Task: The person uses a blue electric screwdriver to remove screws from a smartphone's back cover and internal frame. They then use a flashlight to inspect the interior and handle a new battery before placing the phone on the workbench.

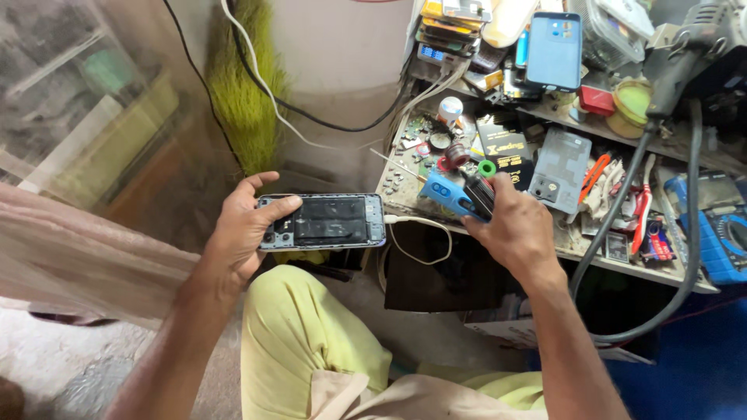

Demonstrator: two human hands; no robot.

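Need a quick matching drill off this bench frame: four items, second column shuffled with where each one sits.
Items:
1. opened phone
2. blue tool
3. blue multimeter
4. phone back cover

Places:
A. lying flat on the bench, right of the right hand
B. gripped in the right hand at the bench edge
C. held in the left hand, off the bench
D. at the bench's far right end

Pairs: 1-C, 2-B, 3-D, 4-A
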